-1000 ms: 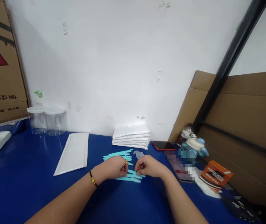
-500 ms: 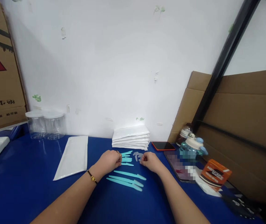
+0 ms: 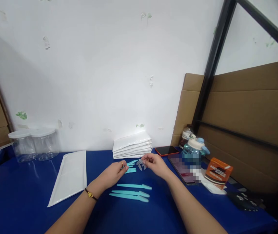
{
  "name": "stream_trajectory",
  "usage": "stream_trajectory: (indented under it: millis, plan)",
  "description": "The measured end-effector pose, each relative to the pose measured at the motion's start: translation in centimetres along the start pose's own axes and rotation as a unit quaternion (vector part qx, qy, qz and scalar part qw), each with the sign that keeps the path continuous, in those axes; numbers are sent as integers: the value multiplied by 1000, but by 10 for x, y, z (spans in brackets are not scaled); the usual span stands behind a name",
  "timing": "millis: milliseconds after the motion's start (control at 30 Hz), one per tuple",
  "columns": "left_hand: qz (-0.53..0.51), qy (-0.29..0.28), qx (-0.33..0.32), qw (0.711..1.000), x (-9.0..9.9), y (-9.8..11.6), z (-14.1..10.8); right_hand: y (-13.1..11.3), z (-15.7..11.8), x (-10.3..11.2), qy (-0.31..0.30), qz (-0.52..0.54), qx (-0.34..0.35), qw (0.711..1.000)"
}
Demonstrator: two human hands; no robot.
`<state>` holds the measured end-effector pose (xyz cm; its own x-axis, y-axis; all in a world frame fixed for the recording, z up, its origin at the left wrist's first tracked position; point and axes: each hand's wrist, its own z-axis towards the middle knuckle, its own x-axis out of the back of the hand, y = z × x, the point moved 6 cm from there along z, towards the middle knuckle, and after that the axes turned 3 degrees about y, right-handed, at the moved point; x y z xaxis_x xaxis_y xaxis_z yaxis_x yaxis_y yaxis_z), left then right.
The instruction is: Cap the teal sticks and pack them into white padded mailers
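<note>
My left hand (image 3: pixel 114 173) is closed, thumb and fingers pinched at the handle end of a turquoise eyebrow razor (image 3: pixel 132 163) in a small group; its fingertips partly hide the handles. Close by on the right, my right hand (image 3: pixel 155 165) pinches at a small clear plastic cap (image 3: pixel 143 161). Several more clear caps (image 3: pixel 140 167) lie loose under its fingertips. Nearer to me, 3 turquoise eyebrow razors (image 3: pixel 134 186) lie side by side on the blue table, blades toward the right.
Behind the hands is a stack of white padded envelopes (image 3: pixel 132 145); a single white envelope (image 3: pixel 68 175) lies left. Clear jars (image 3: pixel 45 146) stand at far left. On the right are a red-edged phone (image 3: pixel 166 150), a dark tablet (image 3: pixel 183 170), a drink bottle (image 3: pixel 194 150) and an orange box (image 3: pixel 219 173).
The view has turned slightly to the right and tilted. My right hand has moved a little up and left over the caps. My left hand stays at the razor group.
</note>
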<state>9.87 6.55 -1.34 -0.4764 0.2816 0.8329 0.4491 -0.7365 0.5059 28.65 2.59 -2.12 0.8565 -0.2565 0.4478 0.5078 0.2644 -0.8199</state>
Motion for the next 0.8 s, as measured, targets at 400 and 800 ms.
stream_trajectory:
  millis: [400,800]
  plan:
    - [-14,-39,-12,999,-2,7,-2,-16,-7,-12,-18,-29,42,999]
    - [158,33,44,986,5,-18,1,4,-6,-12,-45,-183,1,982]
